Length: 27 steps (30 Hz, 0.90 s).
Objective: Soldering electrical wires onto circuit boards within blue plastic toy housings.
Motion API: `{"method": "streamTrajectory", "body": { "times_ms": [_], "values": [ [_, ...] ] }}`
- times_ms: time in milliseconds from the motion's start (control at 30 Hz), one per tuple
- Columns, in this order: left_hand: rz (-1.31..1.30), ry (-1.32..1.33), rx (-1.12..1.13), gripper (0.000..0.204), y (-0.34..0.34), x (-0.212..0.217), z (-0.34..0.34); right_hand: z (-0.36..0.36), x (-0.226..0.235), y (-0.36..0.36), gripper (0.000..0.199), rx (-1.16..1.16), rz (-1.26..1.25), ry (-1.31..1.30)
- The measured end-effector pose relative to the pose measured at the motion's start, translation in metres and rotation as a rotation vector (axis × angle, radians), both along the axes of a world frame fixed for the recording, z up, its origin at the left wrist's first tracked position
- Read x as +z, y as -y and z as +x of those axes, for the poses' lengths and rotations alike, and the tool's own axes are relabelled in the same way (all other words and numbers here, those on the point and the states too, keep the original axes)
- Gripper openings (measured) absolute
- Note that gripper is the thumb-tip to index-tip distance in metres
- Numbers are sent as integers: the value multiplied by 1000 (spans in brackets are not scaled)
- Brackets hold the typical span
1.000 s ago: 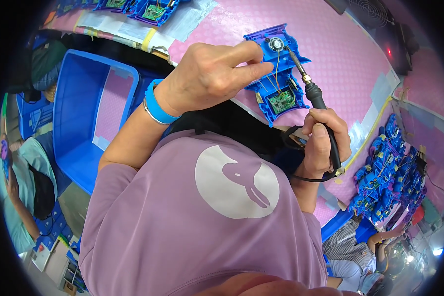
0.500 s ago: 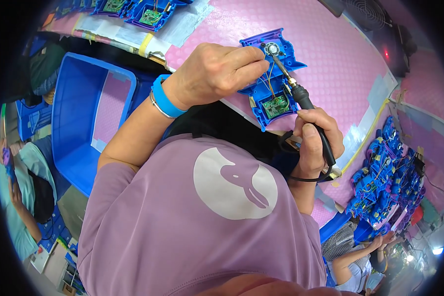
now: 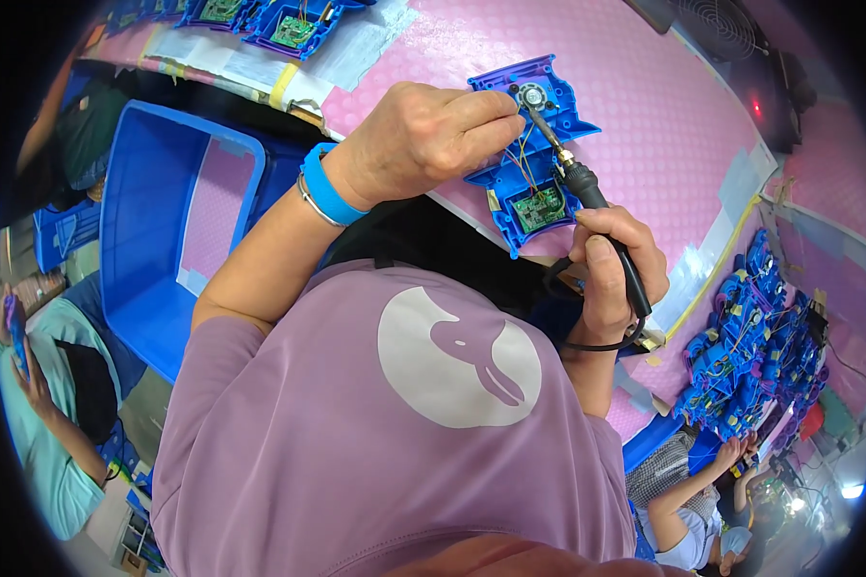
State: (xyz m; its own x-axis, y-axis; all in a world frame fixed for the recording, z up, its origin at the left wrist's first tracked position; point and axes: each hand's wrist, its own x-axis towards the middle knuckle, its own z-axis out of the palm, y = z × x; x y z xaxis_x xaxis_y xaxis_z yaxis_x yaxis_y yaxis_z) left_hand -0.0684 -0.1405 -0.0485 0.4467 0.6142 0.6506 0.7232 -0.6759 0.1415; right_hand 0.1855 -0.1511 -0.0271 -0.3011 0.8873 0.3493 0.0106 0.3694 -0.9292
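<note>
My right hand (image 3: 618, 264) is closed round the black handle of a soldering iron (image 3: 584, 183). The iron's metal tip points up and left, at the edge of a small round speaker (image 3: 532, 95). That speaker sits in the far part of an opened blue and purple plastic housing (image 3: 573, 123). My left hand (image 3: 443, 135) reaches over the housing's left side, thumb and forefinger pinched together beside the speaker; what they hold is too small to make out. Thin wires (image 3: 523, 154) run between the speaker area and a green circuit board (image 3: 539, 207) in the near part.
The housing lies on a pink table mat (image 3: 664, 144). More housings with boards (image 3: 293, 31) stand far left. A blue bin (image 3: 115, 240) is at left, a heap of wired housings (image 3: 751, 346) at right. Co-workers (image 3: 53, 385) sit left and lower right; a fan (image 3: 717, 24) is far right.
The soldering iron's tip has drawn slightly back from the speaker's middle toward its near edge. My left hand stays almost still. The left co-worker's arms and the lower-right co-worker have shifted.
</note>
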Motion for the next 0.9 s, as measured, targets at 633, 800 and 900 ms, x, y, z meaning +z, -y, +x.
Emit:
{"method": "streamTrajectory", "body": {
  "times_ms": [633,800,900],
  "values": [
    [44,60,-8,33,2,-3,3,10,-1,2,27,78,123,-59],
    [24,37,-5,35,1,0,4,11,-1,2,28,78,131,-57],
    [11,38,-8,37,-1,-1,3,5,-2,1,25,33,123,-84]
  ]
}}
